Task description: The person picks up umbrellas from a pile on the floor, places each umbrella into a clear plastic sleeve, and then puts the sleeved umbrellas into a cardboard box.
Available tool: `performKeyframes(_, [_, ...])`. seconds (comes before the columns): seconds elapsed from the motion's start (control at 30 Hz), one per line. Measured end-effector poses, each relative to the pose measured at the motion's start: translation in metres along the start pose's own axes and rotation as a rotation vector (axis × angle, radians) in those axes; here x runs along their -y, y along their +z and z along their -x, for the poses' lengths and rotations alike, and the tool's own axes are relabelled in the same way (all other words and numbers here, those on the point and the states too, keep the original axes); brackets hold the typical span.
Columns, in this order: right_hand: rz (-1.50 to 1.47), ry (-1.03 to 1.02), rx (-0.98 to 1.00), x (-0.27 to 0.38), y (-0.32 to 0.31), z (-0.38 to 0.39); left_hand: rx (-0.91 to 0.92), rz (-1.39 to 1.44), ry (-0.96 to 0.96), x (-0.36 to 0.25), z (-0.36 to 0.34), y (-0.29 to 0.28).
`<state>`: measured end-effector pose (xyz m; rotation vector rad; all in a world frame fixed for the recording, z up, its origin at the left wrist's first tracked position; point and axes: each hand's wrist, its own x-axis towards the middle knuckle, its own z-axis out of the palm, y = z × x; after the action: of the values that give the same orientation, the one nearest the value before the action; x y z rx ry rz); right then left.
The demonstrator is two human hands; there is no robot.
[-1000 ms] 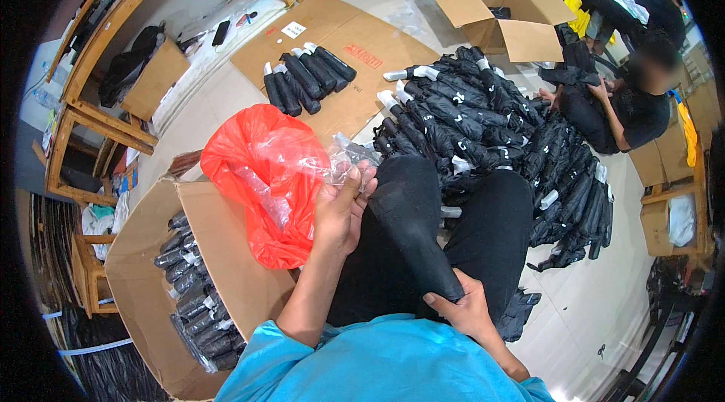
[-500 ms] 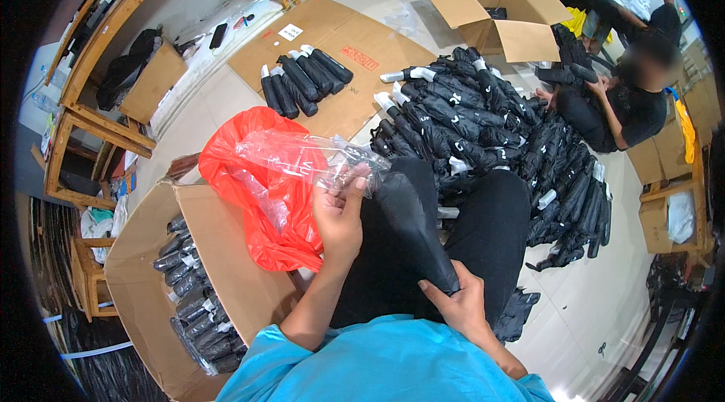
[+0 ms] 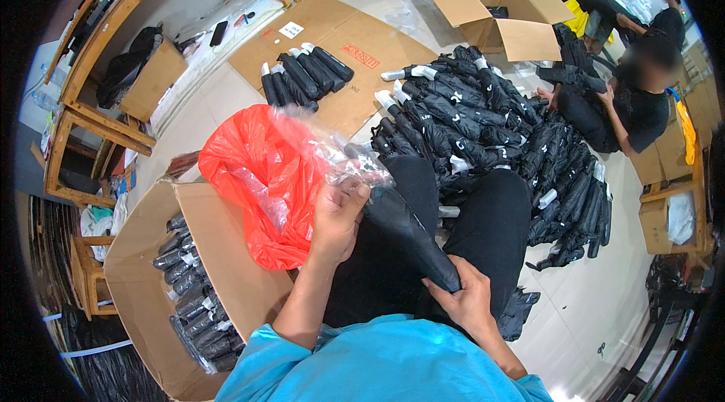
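A folded black umbrella [image 3: 414,239] lies slantwise over my lap. Its near end is gripped by my right hand [image 3: 467,298], thumb on top and fingers wrapped round it. My left hand [image 3: 337,222] pinches a clear plastic bag [image 3: 361,169] at the umbrella's far end. The bag's mouth seems to be round that end, though crumpled film and fingers hide how far. Just left of my left hand lies a red plastic bag [image 3: 253,168] with clear film in it, draped at a cardboard box [image 3: 234,243]. Inside that box are several wrapped umbrellas [image 3: 189,281].
A big heap of black umbrellas [image 3: 468,119] covers the floor ahead and right. Several more umbrellas [image 3: 306,73] lie on a flat cardboard sheet [image 3: 377,32]. An open carton [image 3: 521,39] stands beyond. A co-worker [image 3: 634,96] sits at the right, holding dark umbrellas.
The umbrella's far end has shifted left and a little nearer, against the clear bag. My left hand has moved slightly left and down, and the bag's loose end has swung and blurred.
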<state>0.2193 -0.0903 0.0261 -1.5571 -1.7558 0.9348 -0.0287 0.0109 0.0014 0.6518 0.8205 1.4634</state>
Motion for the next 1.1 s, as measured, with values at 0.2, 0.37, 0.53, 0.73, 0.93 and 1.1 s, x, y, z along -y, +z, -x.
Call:
performKeyframes(0.2, [0.001, -0.016, -0.036, -0.001, 0.003, 0.003, -0.119, -0.085, -0.037, -0.006, 0.000, 0.006])
performKeyframes(0.37, [-0.081, 0.033, 0.004, -0.003, -0.002, 0.003, -0.151, -0.148, -0.092, -0.007, 0.004, 0.000])
performKeyframes(0.53, [-0.106, 0.118, 0.053, -0.003, -0.007, 0.001, -0.101, -0.130, -0.070, -0.001, 0.010, -0.001])
performKeyframes(0.73, [-0.047, 0.040, 0.007, -0.005, -0.006, 0.001, -0.033, -0.167, -0.116, -0.002, 0.013, -0.006])
performKeyframes(0.93, [0.123, -0.107, -0.071, -0.008, -0.010, 0.001, -0.012, -0.174, -0.264, -0.011, 0.014, -0.018])
performKeyframes(1.1, [0.152, -0.158, -0.091, -0.008, -0.015, -0.004, 0.124, -0.289, -0.176, -0.010, 0.021, -0.016])
